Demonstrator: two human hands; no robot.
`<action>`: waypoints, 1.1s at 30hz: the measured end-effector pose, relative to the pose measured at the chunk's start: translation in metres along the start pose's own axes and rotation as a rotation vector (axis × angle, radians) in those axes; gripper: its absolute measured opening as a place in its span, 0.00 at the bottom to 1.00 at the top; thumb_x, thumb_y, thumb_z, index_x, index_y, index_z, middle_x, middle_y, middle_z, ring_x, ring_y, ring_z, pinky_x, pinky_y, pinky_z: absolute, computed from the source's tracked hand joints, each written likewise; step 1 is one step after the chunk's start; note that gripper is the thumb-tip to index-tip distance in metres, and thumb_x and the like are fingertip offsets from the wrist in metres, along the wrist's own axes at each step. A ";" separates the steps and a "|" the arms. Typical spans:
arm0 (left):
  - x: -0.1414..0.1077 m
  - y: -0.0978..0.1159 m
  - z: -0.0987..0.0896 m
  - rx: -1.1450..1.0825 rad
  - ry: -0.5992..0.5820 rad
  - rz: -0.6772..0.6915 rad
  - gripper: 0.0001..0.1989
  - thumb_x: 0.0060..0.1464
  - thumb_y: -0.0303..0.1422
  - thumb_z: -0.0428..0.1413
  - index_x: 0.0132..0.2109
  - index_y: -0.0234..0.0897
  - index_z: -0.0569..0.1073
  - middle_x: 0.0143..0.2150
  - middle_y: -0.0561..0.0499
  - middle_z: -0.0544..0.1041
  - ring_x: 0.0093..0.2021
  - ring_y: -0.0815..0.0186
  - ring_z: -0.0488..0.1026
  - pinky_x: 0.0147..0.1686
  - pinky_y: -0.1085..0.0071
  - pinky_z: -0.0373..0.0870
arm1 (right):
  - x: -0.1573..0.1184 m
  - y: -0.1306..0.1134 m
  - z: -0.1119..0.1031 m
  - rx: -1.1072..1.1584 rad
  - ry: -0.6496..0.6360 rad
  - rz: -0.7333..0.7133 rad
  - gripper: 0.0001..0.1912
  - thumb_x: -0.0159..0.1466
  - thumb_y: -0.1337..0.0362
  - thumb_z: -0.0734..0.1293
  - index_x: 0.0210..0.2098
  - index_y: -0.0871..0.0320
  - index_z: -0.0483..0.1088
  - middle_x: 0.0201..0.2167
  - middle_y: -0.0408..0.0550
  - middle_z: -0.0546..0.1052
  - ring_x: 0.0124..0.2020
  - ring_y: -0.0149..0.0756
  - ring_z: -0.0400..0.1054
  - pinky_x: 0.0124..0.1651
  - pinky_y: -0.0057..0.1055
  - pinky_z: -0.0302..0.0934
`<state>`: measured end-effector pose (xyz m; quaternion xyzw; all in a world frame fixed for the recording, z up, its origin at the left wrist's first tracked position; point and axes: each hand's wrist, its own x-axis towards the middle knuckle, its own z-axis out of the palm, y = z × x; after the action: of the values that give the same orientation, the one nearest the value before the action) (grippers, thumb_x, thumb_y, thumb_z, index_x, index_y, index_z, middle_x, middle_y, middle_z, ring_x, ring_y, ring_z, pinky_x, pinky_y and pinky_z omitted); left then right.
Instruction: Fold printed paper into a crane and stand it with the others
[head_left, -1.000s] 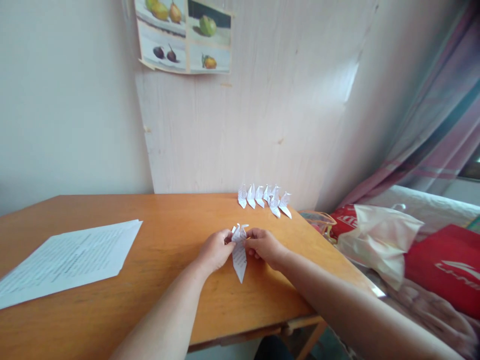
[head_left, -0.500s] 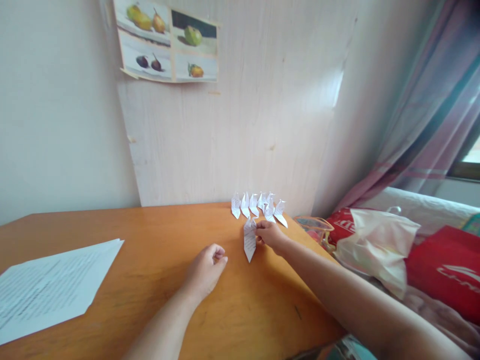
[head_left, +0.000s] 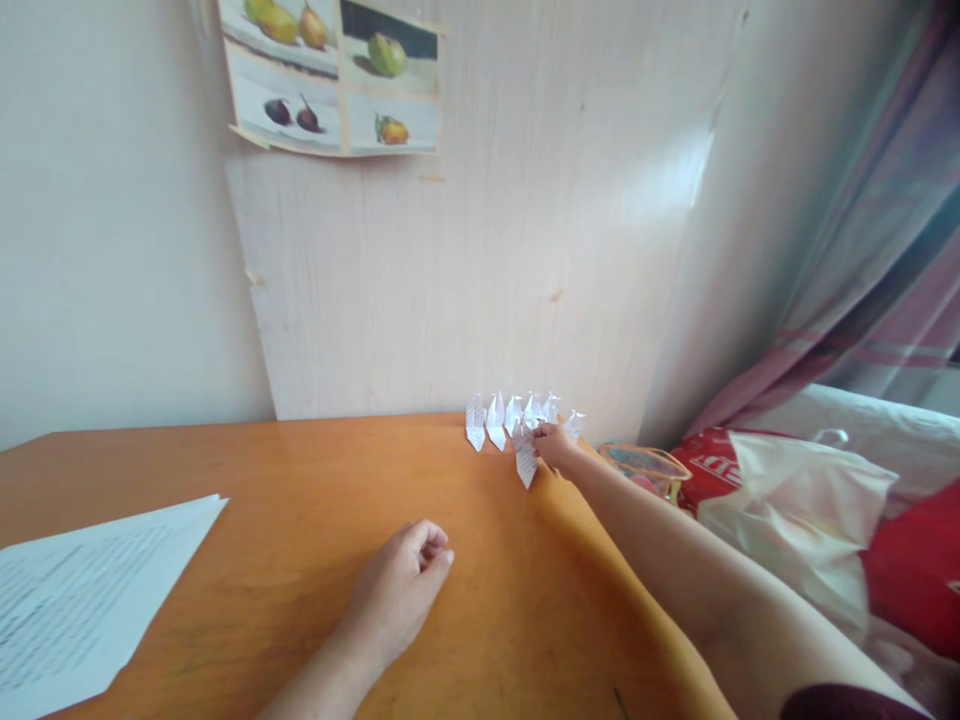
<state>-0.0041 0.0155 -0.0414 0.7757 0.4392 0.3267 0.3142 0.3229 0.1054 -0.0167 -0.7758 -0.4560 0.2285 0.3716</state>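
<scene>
My right hand [head_left: 553,445] reaches to the back right of the table and pinches a folded paper swan [head_left: 526,462] made of printed white paper. Its pointed tail end faces me; the fingers cover part of its right side. Right behind it stand several more folded paper swans [head_left: 496,424] close together along the back edge, some partly hidden by the held one and my hand. My left hand [head_left: 401,585] rests nearer to me over the table, fingers loosely curled and thumb apart, with nothing visible in it.
A stack of printed sheets [head_left: 97,600] lies at the left of the wooden table [head_left: 315,490]. Fruit pictures [head_left: 337,80] hang on the board behind. Beyond the right edge are an orange-rimmed mesh item [head_left: 646,462], a cream plastic bag [head_left: 802,510] and red bags [head_left: 919,570].
My right hand has carried the paper swan back and slightly right, up to the group by the board. The left hand stays nearly in place; the camera view has shifted a little.
</scene>
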 end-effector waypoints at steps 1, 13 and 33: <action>0.000 0.000 0.000 0.007 -0.003 -0.001 0.09 0.56 0.39 0.54 0.38 0.39 0.72 0.35 0.50 0.77 0.36 0.61 0.73 0.39 0.68 0.67 | 0.001 0.000 0.000 -0.022 0.015 -0.002 0.19 0.69 0.58 0.66 0.56 0.59 0.68 0.54 0.53 0.72 0.49 0.42 0.71 0.50 0.45 0.69; -0.001 -0.001 0.000 0.044 -0.024 0.002 0.09 0.58 0.39 0.53 0.38 0.40 0.72 0.35 0.51 0.77 0.36 0.62 0.72 0.38 0.68 0.66 | -0.058 -0.007 0.004 -0.455 0.131 -0.322 0.12 0.64 0.66 0.63 0.43 0.59 0.76 0.46 0.54 0.77 0.46 0.42 0.69 0.44 0.31 0.57; 0.000 0.002 -0.002 0.017 -0.018 0.014 0.11 0.57 0.42 0.53 0.36 0.40 0.72 0.34 0.50 0.76 0.36 0.60 0.73 0.38 0.67 0.66 | -0.091 -0.011 0.016 -0.779 0.058 -0.395 0.26 0.70 0.49 0.55 0.46 0.59 0.77 0.50 0.60 0.77 0.54 0.53 0.64 0.54 0.45 0.52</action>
<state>-0.0047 0.0151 -0.0382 0.7843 0.4336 0.3184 0.3090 0.2619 0.0346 -0.0169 -0.7620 -0.6371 -0.0578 0.1006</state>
